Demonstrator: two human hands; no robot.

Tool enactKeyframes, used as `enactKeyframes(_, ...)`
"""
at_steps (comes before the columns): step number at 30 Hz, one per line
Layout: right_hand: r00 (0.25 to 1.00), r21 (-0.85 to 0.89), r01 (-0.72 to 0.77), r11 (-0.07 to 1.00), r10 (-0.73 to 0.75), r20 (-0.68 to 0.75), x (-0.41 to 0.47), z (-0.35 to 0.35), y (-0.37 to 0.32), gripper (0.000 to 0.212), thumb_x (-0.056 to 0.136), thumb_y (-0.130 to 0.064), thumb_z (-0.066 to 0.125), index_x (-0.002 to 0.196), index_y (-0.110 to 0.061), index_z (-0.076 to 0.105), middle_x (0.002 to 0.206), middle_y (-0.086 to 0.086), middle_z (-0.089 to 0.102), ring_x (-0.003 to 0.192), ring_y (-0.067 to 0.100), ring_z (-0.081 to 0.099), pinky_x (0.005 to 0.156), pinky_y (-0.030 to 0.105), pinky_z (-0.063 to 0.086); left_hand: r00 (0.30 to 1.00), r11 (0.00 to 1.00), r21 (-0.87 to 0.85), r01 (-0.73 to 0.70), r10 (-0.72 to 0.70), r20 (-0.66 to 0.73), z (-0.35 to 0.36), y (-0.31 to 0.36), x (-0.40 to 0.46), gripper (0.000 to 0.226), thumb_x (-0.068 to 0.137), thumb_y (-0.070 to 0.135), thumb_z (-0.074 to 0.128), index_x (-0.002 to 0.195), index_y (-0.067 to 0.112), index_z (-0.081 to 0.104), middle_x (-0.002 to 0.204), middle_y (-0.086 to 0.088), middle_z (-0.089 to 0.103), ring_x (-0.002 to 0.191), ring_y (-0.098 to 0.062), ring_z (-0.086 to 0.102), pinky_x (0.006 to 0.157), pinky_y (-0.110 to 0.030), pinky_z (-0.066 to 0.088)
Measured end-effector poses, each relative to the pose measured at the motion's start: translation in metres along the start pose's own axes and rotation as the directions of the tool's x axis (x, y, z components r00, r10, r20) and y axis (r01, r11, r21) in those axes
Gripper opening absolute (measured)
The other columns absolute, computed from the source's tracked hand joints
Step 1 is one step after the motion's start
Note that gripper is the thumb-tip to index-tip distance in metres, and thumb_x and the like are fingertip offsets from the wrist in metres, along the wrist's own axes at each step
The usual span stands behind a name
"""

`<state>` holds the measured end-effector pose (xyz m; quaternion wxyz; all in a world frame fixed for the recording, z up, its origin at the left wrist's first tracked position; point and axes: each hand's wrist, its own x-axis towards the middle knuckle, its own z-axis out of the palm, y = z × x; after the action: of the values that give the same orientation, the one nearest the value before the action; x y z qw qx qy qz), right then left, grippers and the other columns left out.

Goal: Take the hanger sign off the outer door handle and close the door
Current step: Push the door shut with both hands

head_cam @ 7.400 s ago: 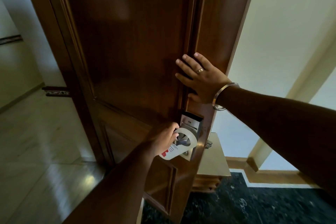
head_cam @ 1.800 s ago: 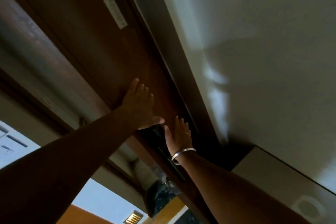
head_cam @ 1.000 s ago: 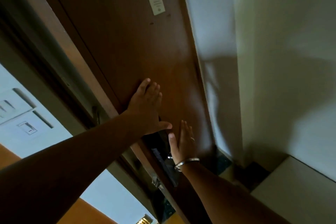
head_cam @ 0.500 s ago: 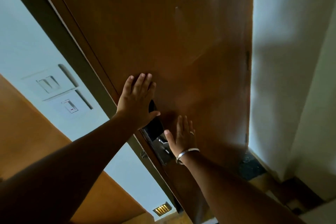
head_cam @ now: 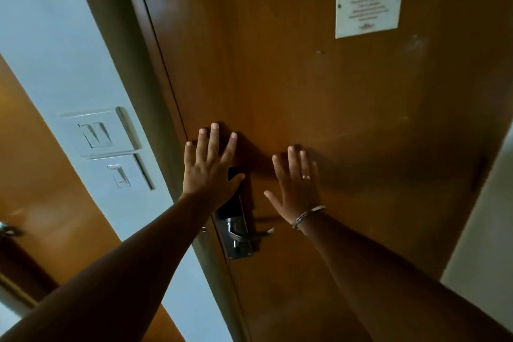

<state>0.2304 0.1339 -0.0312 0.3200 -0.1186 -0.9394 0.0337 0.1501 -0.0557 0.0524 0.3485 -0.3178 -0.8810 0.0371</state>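
Against the brown door [head_cam: 319,91], both hands lie flat with fingers spread and nothing held: left hand [head_cam: 211,172] near the latch edge, partly covering the dark lock plate [head_cam: 236,219], right hand [head_cam: 297,189] just beside it above the lever handle [head_cam: 249,234]. Hanger sign isn't visible on this inner handle or in either hand; door edge sits against the frame [head_cam: 122,64]. Around: white notice [head_cam: 369,0] high on the door, two wall switch plates [head_cam: 111,147] left of the frame.
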Motion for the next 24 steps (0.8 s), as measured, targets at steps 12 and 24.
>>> enactKeyframes(12, 0.985, -0.31, 0.131, 0.942, -0.16, -0.071, 0.119, -0.014, 0.042, 0.101, 0.062, -0.073, -0.002, 0.152, -0.028, -0.005, 0.161, 0.014, 0.007, 0.147, 0.038, 0.005, 0.111, 0.064, 0.003, 0.962, 0.94, -0.208, 0.269, -0.252, 0.108, 0.046, 0.005, 0.093, 0.141, 0.06, 0.067, 0.078, 0.147, 0.033, -0.028, 0.156, -0.012, -0.032, 0.139, -0.038, -0.028, 0.111, -0.056, 0.001)
enactKeyframes(24, 0.995, -0.382, 0.05, 0.923, -0.08, -0.063, 0.15, 0.003, 0.037, 0.108, 0.055, -0.076, -0.005, 0.148, -0.024, -0.018, 0.159, 0.016, 0.003, 0.145, 0.042, 0.006, 0.108, 0.07, 0.011, 0.968, 0.93, -0.276, 0.243, -0.213, 0.136, 0.084, -0.009, 0.131, 0.141, 0.061, 0.069, 0.076, 0.143, 0.036, -0.033, 0.149, -0.009, -0.043, 0.139, -0.039, -0.032, 0.112, -0.062, 0.004)
